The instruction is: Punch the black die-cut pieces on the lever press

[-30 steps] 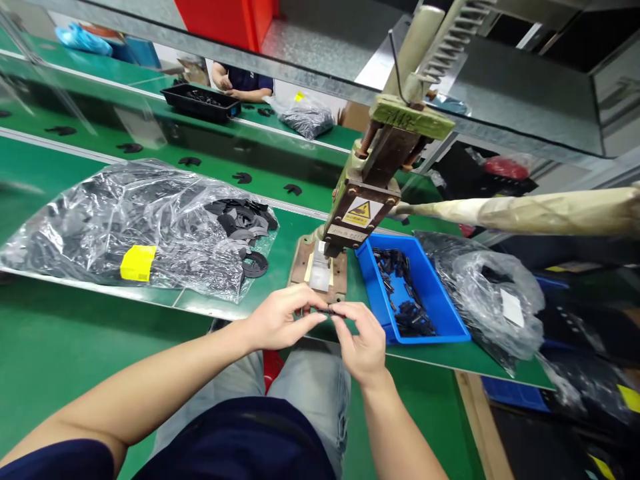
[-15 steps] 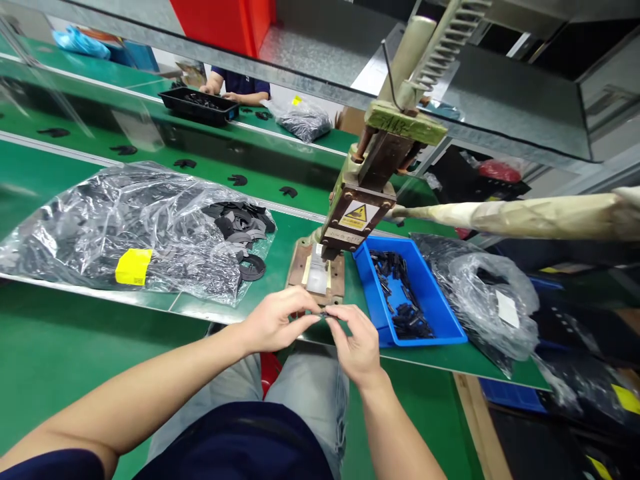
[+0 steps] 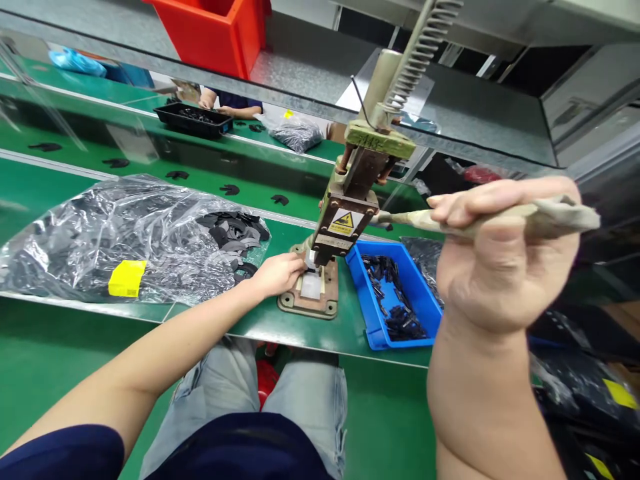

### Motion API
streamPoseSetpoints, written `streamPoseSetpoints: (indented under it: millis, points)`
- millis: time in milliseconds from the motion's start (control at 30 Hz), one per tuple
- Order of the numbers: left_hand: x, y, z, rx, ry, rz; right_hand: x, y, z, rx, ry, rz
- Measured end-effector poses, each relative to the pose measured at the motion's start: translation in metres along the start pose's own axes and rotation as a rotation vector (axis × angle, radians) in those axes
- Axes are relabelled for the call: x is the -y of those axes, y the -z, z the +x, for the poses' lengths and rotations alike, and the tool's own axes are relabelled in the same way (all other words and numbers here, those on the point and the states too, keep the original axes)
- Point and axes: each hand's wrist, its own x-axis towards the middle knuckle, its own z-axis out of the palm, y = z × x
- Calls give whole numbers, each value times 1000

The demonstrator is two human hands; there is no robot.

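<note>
Green-and-brown metal lever press (image 3: 367, 170), standing on green tabletop (image 3: 250, 327). Right hand (image 3: 500, 260): grip closed around the press's pale wrapped handle (image 3: 575, 217). Left hand (image 3: 280, 273): narrow grip on small black piece (image 3: 312, 270), above press base (image 3: 306, 305). Blue plastic bin (image 3: 407, 344), black parts (image 3: 403, 323) inside: right of press.

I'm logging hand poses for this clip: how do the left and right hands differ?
The left hand is low, over the press base; the right hand is raised higher, wrapped around the lever. The right hand looks larger in view than the left. Both are bare.
</note>
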Motion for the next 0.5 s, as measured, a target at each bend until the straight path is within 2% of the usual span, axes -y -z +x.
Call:
streamPoseSetpoints:
  millis: [67,167,267,333,433,500]
  points:
    - [-3,1,2,24,-47,26,0,-9,-17,-78,43,21]
    - [-5,4,5,68,-86,66,-11,-15,-64,-135,107,-8]
    - [-7,5,7,82,-73,67,-24,-13,-116,-109,117,-113]
    - [-8,5,6,77,-74,43,-32,-10,-141,-65,89,-197]
    - [-4,7,6,70,-87,2,-42,-7,-158,-95,48,-247]
    - [8,16,5,64,-66,13,-45,-7,-159,-128,27,-250]
